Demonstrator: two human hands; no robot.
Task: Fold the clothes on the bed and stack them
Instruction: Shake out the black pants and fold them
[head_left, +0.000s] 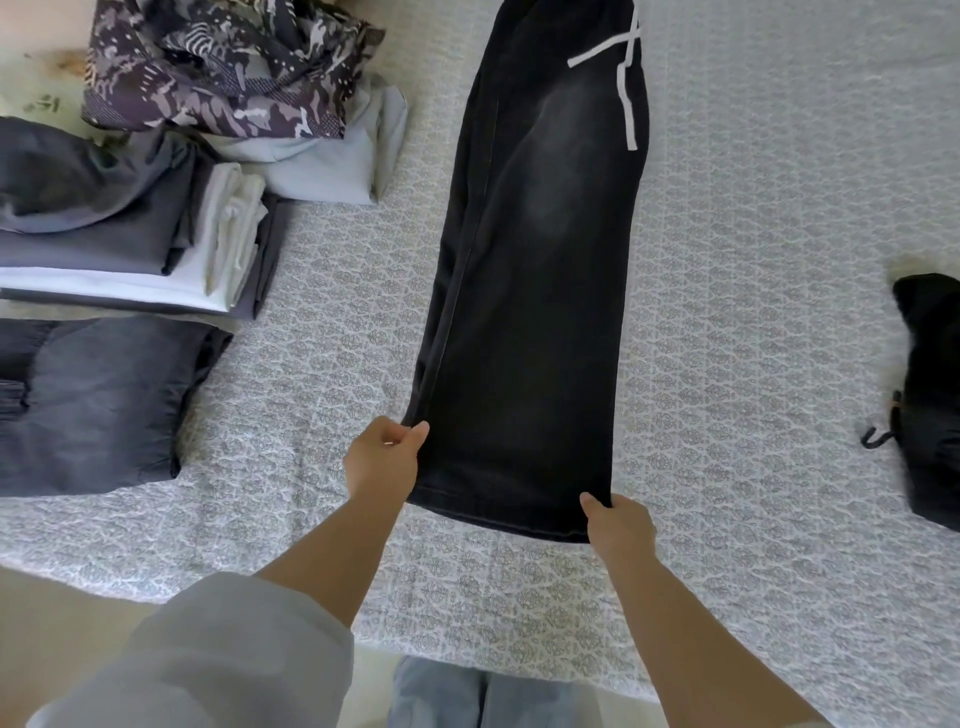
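While flat, black trousers (535, 291), hands pinching hem

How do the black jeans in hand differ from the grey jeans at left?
The black jeans lie stretched out full length; the grey jeans are folded compact. The black ones are darker, with white stripes. Left hand and right hand grip the black pair's hem; the grey pair lies untouched. Both rest on the bed.

The black trousers (535, 291) run off the top edge, waistband unseen; the black garment (932, 400) is cut by the right edge; the folded grey jeans (88, 405) run past the left edge.
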